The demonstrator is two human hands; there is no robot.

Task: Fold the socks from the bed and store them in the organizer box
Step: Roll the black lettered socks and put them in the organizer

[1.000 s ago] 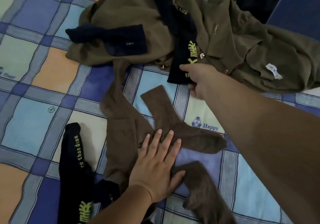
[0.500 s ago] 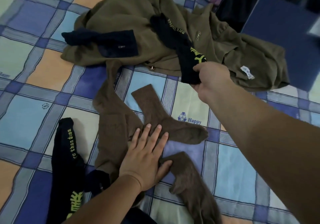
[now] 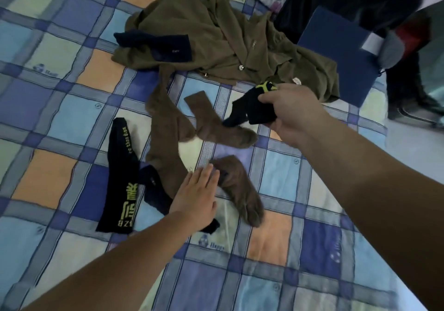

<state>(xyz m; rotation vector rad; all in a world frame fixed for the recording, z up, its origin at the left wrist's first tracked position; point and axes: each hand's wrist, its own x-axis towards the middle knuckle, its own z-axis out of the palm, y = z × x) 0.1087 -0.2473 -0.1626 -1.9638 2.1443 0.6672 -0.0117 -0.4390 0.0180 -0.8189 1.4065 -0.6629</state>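
The right hand [image 3: 287, 113] grips a black sock [image 3: 249, 111], likely to pair it. The left hand [image 3: 195, 195] lies flat, fingers wide.

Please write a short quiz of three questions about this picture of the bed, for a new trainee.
1. True or false: the right hand holds a dark navy sock with yellow print.
2. Which lies flat on the checked bed sheet left of the left hand?
A. a white towel
B. a long black sock with yellow lettering
C. a red cap
3. Fill in: the olive-brown buttoned garment has a dark navy ____ lying on its left part.

Key: 1 true; 2 B; 3 sock.
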